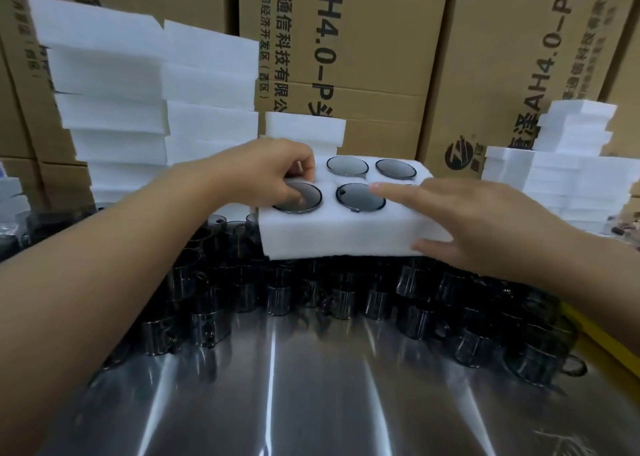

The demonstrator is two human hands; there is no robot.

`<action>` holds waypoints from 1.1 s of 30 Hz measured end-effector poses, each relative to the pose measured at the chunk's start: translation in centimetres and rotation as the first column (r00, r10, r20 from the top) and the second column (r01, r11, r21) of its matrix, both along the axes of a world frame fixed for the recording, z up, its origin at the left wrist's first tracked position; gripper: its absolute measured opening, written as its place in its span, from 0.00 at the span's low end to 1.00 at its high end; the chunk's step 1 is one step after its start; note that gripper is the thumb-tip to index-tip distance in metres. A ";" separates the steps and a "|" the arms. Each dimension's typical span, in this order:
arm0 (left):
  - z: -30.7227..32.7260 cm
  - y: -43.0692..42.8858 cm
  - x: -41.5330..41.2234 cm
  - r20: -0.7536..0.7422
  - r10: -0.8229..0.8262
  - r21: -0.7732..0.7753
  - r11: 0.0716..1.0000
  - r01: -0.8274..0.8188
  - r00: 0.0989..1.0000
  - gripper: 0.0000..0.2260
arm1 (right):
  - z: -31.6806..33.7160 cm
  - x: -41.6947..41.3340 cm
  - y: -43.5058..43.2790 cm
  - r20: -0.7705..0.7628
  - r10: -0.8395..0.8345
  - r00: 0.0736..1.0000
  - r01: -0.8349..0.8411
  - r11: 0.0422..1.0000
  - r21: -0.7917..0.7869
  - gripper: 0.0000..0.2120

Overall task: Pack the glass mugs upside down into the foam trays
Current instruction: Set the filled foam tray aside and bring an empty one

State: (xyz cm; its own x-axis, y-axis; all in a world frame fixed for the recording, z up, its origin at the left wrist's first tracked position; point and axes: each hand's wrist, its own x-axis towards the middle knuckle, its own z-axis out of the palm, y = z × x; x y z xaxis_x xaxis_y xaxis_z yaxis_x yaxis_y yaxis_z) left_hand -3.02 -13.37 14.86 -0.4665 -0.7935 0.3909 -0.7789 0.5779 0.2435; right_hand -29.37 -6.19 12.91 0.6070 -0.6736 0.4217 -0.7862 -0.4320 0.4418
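A white foam tray [332, 234] rests on top of a crowd of dark glass mugs [277, 296] on a shiny metal table. Several mugs sit upside down in its holes, their round bases showing, such as one at the front middle [360, 196]. My left hand [263, 171] reaches over the tray's far left corner, its fingers curled down onto the front left mug's base [304, 196]. My right hand [485, 227] lies flat with straight fingers on the tray's right end, thumb against its front side, covering the holes there.
Tall stacks of white foam trays [138, 102] stand at the back left, with lower stacks [568, 171] at the right. Printed cardboard cartons [363, 57] wall off the back. The metal table [329, 386] stretches toward me. A yellow edge [595, 338] runs at the right.
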 end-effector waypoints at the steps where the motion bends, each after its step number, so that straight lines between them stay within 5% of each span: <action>1: 0.1 -0.3 -0.4 0.008 0.008 -0.004 1.000 -0.008 1.000 0.11 | -0.1 0.1 -0.4 0.014 -0.043 0.999 0.043 0.999 0.026 0.38; 7: 1.2 -2.2 -3.3 -0.012 0.013 -0.076 0.997 -0.014 1.000 0.09 | 1.4 -0.7 -3.4 0.179 -0.084 0.980 0.052 0.983 0.178 0.21; 11: 2.5 -2.7 -3.1 -0.322 -0.107 -0.228 0.973 0.032 0.941 0.17 | 5.4 -3.9 -6.3 0.282 -0.187 0.941 0.151 0.978 0.145 0.18; 14: 1.4 -3.8 -1.0 -0.467 -0.081 -0.119 0.992 0.029 0.881 0.20 | 7.5 -5.7 -9.4 0.217 -0.314 0.924 0.273 0.942 0.196 0.21; 19: 0.1 -9.3 -1.0 -0.029 0.153 -0.125 0.980 -0.156 0.988 0.26 | 6.6 -6.3 -18.2 0.001 -0.519 0.855 0.507 0.834 0.216 0.27; 26: 4.5 -16.1 -2.6 0.014 0.198 -0.308 0.933 -0.185 0.980 0.28 | -0.4 -6.0 -29.5 0.017 -0.643 0.766 0.560 0.680 0.473 0.27; 33: 4.2 -18.7 -3.2 0.168 0.342 -0.331 0.903 -0.274 0.925 0.28 | -4.0 -4.2 -34.6 0.146 -0.552 0.821 0.457 0.788 0.412 0.23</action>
